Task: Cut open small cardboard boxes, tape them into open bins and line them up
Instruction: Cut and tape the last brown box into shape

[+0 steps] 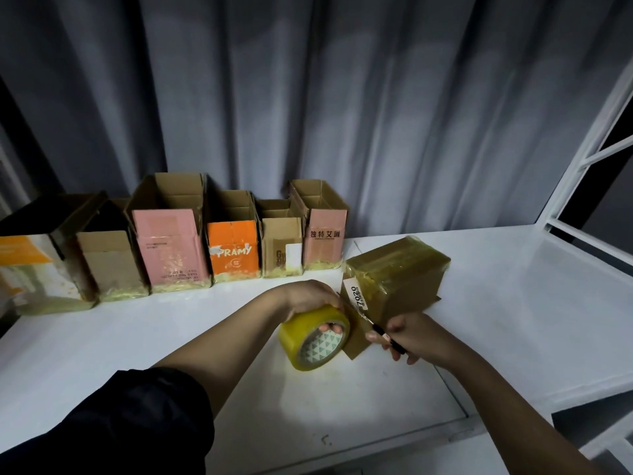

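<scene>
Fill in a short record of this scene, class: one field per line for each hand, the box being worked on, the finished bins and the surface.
left hand: left hand grips the yellow tape roll
right hand: right hand holds a thin black cutter, its tip at the box
box in work: taped cardboard box, lying beside both hands
finished bins: row of open bins against the curtain, six visible
surface: white table

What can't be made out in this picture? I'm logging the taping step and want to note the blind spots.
- Head view: the cutter's tip is too small and dark to make out.
- The right hand covers its handle.
- The tape roll hides the left hand's fingers and the brown box's near corner.
- The leftmost bin is cut off by the frame edge.
</scene>
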